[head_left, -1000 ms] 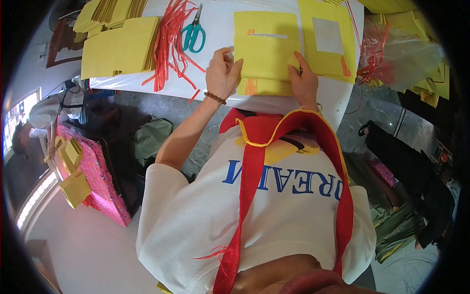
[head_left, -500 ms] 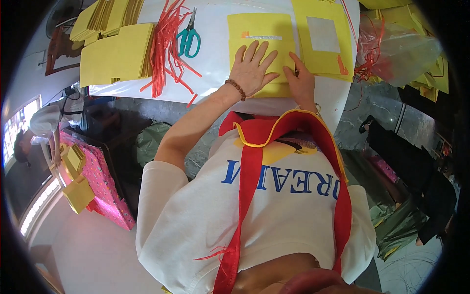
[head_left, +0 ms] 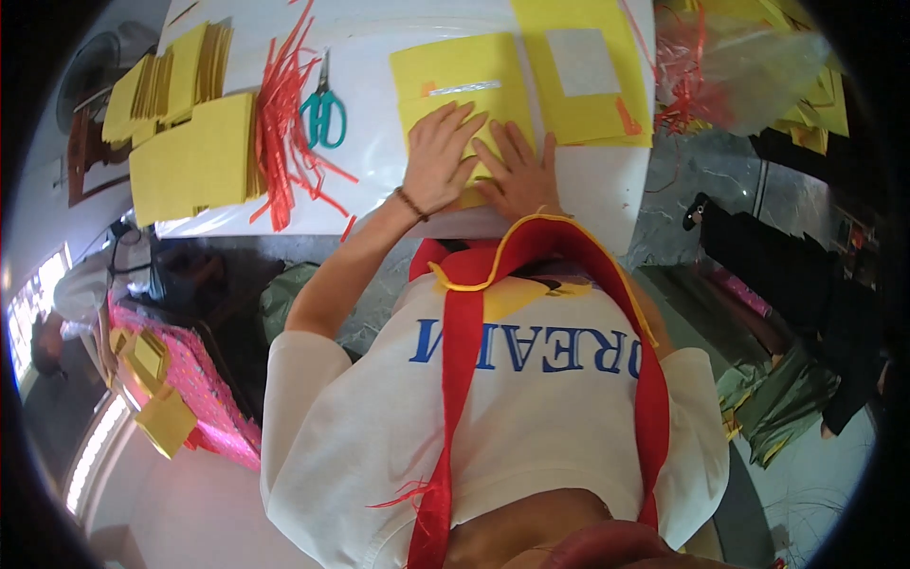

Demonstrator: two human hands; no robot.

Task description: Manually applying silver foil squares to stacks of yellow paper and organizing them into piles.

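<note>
A yellow paper piece (head_left: 460,59) lies on the white-covered table in front of me, with a fold line across it and a shiny pale strip (head_left: 464,87) along that line. My left hand (head_left: 441,156) rests flat on its lower left part, fingers stretched. Beside it my right hand (head_left: 519,171) lies on the lower right part, its fingers spread. Both palms sit near the paper's lower edge, which they partly cover. Neither hand grips anything that I can see.
Teal-handled scissors (head_left: 325,119), red plastic strips (head_left: 277,123) and yellow paper stacks (head_left: 190,161) lie to the left. Yellow sheets with a pale rectangle (head_left: 580,62) lie right, near a clear plastic bag (head_left: 749,76). People are at the far left (head_left: 85,284) and right (head_left: 773,275).
My right hand has moved from the paper's right edge onto its lower part and spread flat. My left hand has slid down toward the near edge. The whole view has shifted slightly.
</note>
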